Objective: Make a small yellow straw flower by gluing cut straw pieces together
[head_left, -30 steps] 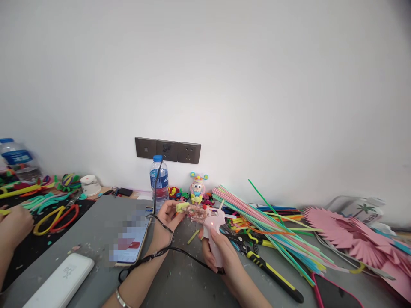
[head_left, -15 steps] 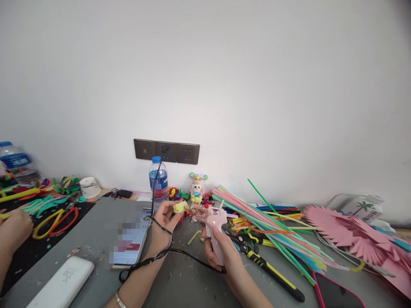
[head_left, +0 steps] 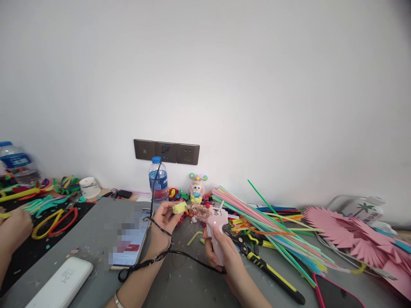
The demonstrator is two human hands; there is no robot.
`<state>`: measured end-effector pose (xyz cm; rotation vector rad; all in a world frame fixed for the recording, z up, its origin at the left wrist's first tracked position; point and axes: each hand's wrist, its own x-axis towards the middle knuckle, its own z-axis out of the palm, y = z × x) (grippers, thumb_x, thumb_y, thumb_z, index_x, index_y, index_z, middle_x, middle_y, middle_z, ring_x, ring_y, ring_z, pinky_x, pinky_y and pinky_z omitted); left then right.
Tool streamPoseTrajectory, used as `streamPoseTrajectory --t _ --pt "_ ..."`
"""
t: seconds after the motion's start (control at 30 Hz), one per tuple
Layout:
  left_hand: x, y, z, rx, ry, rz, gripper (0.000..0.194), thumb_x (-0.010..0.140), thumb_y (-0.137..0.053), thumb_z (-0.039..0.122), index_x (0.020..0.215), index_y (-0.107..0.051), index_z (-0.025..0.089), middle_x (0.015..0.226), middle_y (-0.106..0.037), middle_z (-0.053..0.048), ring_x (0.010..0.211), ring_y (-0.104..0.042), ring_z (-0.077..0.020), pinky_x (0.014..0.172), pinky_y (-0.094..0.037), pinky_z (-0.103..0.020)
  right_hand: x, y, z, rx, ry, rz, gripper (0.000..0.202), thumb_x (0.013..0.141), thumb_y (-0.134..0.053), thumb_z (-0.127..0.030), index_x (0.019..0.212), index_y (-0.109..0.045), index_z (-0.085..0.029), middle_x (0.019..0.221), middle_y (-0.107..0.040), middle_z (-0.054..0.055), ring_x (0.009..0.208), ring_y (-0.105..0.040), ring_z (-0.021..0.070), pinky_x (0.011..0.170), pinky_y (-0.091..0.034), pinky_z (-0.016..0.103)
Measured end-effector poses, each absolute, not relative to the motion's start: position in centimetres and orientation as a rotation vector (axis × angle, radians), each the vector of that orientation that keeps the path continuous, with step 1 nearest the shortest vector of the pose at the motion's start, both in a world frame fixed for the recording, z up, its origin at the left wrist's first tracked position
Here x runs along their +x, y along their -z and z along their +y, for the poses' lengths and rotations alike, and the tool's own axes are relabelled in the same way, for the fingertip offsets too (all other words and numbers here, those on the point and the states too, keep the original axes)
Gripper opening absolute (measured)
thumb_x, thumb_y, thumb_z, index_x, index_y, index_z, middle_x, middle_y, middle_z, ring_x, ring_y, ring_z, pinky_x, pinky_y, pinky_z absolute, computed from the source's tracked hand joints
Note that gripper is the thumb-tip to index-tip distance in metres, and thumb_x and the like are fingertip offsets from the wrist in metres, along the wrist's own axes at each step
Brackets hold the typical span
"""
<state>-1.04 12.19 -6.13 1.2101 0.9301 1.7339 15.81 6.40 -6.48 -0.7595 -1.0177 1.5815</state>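
My right hand [head_left: 221, 250] is wrapped round the handle of a pale pink glue gun [head_left: 218, 218], whose nozzle end is crusted with pinkish-brown residue and points left. Between the fingertips of my left hand [head_left: 165, 218] is a small fuzzy yellow piece [head_left: 180, 208]. The nozzle tip is at the right end of that piece; whether they touch I cannot tell. A black cord [head_left: 180, 251] runs from the gun's grip across my left wrist. Just behind stands a small figure [head_left: 197, 188] with big eyes and yellow legs.
A bottle [head_left: 158, 179] stands by the wall sockets. Left lie a phone [head_left: 130, 244], a power bank [head_left: 61, 282] and scissors [head_left: 54, 222]. Pipe cleaners [head_left: 272, 226], pliers [head_left: 272, 273] and folded pink paper [head_left: 356, 239] are on the right. Another person's hand [head_left: 14, 229] is far left.
Both hands hold nearly the same pose. The yellow piece has turned slightly and shifted a touch left and down in my left fingers, and the glue gun has barely moved.
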Motion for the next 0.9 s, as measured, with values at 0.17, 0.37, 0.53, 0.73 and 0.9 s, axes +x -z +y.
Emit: streamPoseTrajectory --t 0.17,0.37,0.53,0.73,0.9 --pt "-1.2 5.7 12.1 1.212 -1.701 0.958 0.033 0.060 -0.083 0.037 0.078 -0.061 0.021 0.095 -0.076 -0.008 0.095 -0.071 -0.0285 0.084 -0.058 -0.039 16.0 6.5 6.5 -0.818 -1.539 -1.023 0.050 0.081 -0.050 -0.068 0.082 -0.055 -0.018 0.037 -0.036 -0.010 0.027 -0.016 0.0041 0.028 -0.015 0.017" --pt "-0.9 4.6 11.3 1.203 -1.675 1.016 0.028 0.060 -0.084 0.036 0.075 -0.063 0.024 0.089 -0.077 -0.002 0.092 -0.071 -0.0297 0.082 -0.059 -0.042 16.0 5.9 5.7 -0.761 -1.536 -1.110 0.046 0.086 -0.046 -0.063 0.084 -0.055 -0.018 0.038 -0.037 -0.009 0.031 -0.020 0.0056 0.032 -0.017 0.018" --pt "-1.0 4.6 11.3 1.242 -1.655 0.979 0.029 0.059 -0.084 0.037 0.075 -0.064 0.023 0.090 -0.077 -0.005 0.089 -0.071 -0.0305 0.078 -0.058 -0.041 15.6 5.9 5.3 -0.765 -1.553 -1.158 0.047 0.085 -0.048 -0.064 0.083 -0.054 -0.017 0.038 -0.038 -0.009 0.032 -0.023 0.0058 0.033 -0.018 0.018" --pt "-1.4 5.4 11.6 1.288 -1.618 0.906 0.021 0.066 -0.080 0.030 0.080 -0.065 0.025 0.095 -0.076 -0.005 0.096 -0.069 -0.0293 0.083 -0.057 -0.041 15.7 5.8 5.5 -0.763 -1.546 -1.176 0.047 0.086 -0.047 -0.065 0.082 -0.054 -0.018 0.039 -0.039 -0.009 0.031 -0.022 0.0055 0.033 -0.018 0.018" --pt "-1.2 5.7 11.6 1.253 -1.647 0.911 0.021 0.067 -0.080 0.028 0.080 -0.064 0.026 0.095 -0.076 -0.003 0.098 -0.070 -0.0286 0.083 -0.058 -0.039 15.7 6.1 5.4 -0.790 -1.524 -1.193 0.049 0.084 -0.047 -0.066 0.081 -0.053 -0.017 0.038 -0.039 -0.009 0.032 -0.023 0.0056 0.033 -0.020 0.017"
